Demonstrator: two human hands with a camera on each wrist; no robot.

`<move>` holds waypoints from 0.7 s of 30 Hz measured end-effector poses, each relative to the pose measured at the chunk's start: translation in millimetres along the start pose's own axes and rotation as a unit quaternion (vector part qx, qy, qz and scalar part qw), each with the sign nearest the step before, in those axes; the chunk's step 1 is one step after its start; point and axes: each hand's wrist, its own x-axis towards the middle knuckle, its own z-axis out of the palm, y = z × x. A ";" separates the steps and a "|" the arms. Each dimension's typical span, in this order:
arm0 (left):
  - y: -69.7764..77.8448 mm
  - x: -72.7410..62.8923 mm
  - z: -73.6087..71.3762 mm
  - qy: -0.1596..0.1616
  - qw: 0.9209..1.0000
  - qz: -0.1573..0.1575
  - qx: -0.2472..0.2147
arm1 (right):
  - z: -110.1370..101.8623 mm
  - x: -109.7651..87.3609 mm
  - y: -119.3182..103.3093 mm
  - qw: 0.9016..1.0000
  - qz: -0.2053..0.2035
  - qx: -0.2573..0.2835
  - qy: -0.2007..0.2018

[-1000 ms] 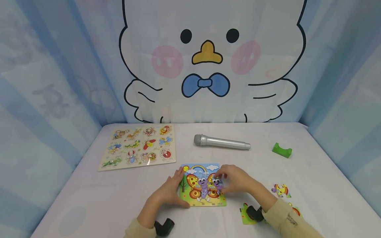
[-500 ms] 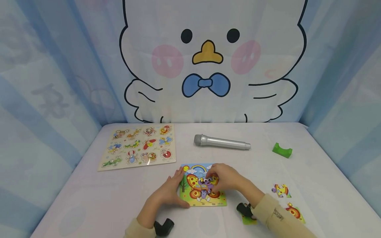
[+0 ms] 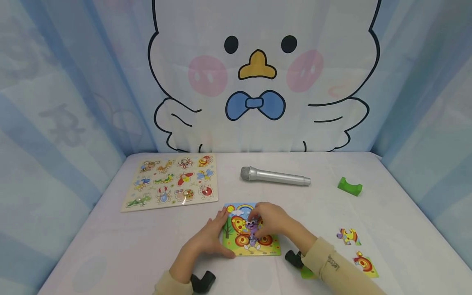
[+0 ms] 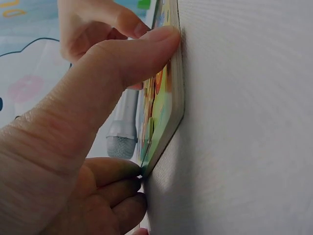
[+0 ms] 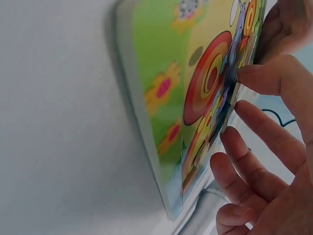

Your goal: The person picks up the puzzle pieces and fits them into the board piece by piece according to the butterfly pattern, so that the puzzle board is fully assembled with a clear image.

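A square butterfly jigsaw board (image 3: 273, 248) lies on the white table in front of the person. The left hand (image 3: 209, 236) holds its left side, thumb at the near edge and fingertips at the far left; the left wrist view shows the thumb (image 4: 161, 41) against the board's rim. Over the middle of the picture, the right hand (image 3: 273, 220) pinches a jigsaw piece (image 3: 252, 225) with a purple butterfly face. In the right wrist view the thumb and index finger meet at this piece's edge, close over the board, with the remaining fingers loosely bent.
Loose jigsaw pieces lie at right: one red and yellow (image 3: 350, 236), one with an orange swirl (image 3: 366, 265), and a green one (image 3: 307, 273) partly under the right wrist's black camera (image 3: 293, 259). Behind are an insect puzzle board (image 3: 171, 189), a silver microphone (image 3: 276, 176) and a green block (image 3: 349, 187).
The right hand has moved left across the board, carrying the purple-faced piece from the right side to the middle. The left hand has stayed in place.
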 end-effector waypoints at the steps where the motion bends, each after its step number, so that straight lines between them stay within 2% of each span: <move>1: 0.0 0.0 0.0 0.000 1.000 0.000 0.000 | 0.5 0.5 -0.5 1.000 0.001 -0.003 0.000; 10: 0.8 0.0 -0.1 0.003 1.000 0.001 0.004 | 2.4 3.7 -1.6 1.000 0.008 -0.021 -0.003; 21: -0.9 0.1 0.2 0.003 1.000 0.008 0.006 | 3.2 3.6 0.7 1.000 0.019 0.005 -0.008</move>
